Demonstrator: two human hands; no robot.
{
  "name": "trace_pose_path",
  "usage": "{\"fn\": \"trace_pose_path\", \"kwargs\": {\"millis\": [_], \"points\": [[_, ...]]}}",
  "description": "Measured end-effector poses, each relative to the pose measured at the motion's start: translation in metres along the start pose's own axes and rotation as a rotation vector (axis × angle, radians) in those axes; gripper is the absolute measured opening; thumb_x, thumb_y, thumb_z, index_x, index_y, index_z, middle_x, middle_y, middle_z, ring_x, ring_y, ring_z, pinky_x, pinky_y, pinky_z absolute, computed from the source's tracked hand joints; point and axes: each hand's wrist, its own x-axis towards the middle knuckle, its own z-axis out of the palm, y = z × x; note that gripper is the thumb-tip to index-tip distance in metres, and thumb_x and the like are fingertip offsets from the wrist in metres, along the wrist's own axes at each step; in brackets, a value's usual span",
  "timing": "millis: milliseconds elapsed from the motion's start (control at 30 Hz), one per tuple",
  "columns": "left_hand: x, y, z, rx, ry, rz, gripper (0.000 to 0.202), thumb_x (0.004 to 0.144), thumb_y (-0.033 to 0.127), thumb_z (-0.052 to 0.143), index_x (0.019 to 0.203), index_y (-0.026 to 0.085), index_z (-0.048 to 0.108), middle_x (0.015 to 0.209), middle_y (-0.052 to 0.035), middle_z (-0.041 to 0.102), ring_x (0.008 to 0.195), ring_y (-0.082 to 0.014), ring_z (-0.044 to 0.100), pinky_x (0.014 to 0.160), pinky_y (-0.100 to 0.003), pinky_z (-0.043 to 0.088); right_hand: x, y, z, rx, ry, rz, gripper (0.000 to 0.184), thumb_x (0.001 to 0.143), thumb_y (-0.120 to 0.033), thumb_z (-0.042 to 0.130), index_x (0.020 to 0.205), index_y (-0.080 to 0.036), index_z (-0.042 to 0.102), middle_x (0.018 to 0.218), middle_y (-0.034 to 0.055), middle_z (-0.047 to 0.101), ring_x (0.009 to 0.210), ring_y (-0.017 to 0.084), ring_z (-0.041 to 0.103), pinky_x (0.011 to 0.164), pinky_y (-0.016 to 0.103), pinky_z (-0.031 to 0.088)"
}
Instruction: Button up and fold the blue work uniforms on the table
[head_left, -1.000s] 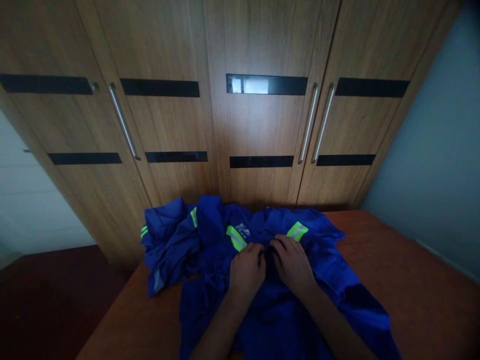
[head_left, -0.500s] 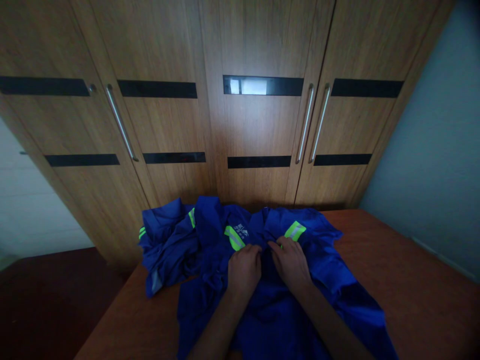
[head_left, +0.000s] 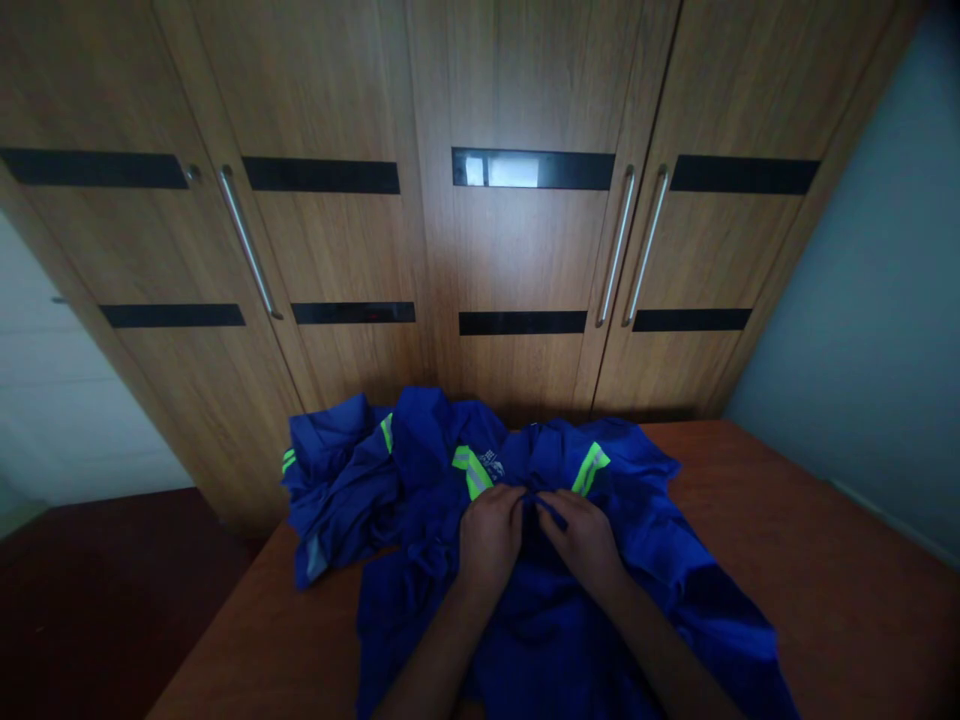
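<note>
A blue work jacket (head_left: pixel 660 560) with neon-green reflective strips lies spread on a brown wooden table (head_left: pixel 840 580). My left hand (head_left: pixel 489 538) and my right hand (head_left: pixel 581 538) rest side by side on its chest, just below the collar. Both have their fingers curled and pinching the front opening of the fabric between the two green strips. The fingertips are partly buried in the cloth. A second crumpled bundle of the same blue cloth (head_left: pixel 337 480) lies to the left of my hands.
A tall wooden wardrobe (head_left: pixel 480 230) with black inlay bands and long metal handles stands right behind the table. A grey wall (head_left: pixel 877 350) is on the right. Dark red floor (head_left: pixel 97 600) shows to the left of the table.
The two jacket fronts have been drawn closer together, and the green strips now tilt inward. My hands stay at the same spot on the chest, fingers working the fabric.
</note>
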Motion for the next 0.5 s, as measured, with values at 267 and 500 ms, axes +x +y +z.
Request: {"fn": "trace_pose_path", "kwargs": {"millis": [267,500], "points": [[-0.0009,0.0031,-0.0065,0.018,-0.074,0.039,0.035,0.087,0.009,0.040,0.106,0.025,0.065,0.099,-0.0030,0.066,0.096,-0.0152,0.059,0.087,-0.025,0.045,-0.0031,-0.0022,-0.0001,0.001,-0.030,0.041,0.027,0.086,-0.023,0.048,0.105,-0.022,0.066,0.101,0.0060,0.072,0.088,0.019,0.068,0.081,0.030,0.052],[-0.0009,0.0076,-0.0104,0.041,-0.135,0.033,0.037,0.086,0.008,0.040,0.108,0.025,0.064,0.101,-0.0036,0.064,0.098,-0.0160,0.057,0.089,-0.026,0.044,-0.0035,-0.0039,-0.0033,-0.014,-0.043,0.100,0.024,0.086,-0.024,0.049,0.104,-0.024,0.066,0.098,0.0032,0.073,0.085,0.018,0.069,0.076,0.028,0.052]]}}
